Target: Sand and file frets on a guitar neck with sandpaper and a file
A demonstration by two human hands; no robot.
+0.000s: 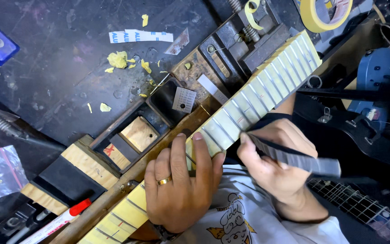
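A guitar neck (267, 86) lies diagonally across the bench, its fretboard covered in yellowish masking tape with metal frets showing between the strips. My left hand (181, 185), with a gold ring on one finger, presses down over the neck near its middle and grips its edge. My right hand (274, 165) holds a long flat grey file (299, 158), whose tip rests at the near edge of the fretboard by a fret.
A wooden neck support jig (113, 149) lies under the neck. A metal vise (244, 36) sits at the top, with a roll of masking tape (326, 13) beyond it. Tape scraps (118, 58) litter the dark bench. A red-capped marker (64, 217) lies lower left, a black guitar body (366, 131) right.
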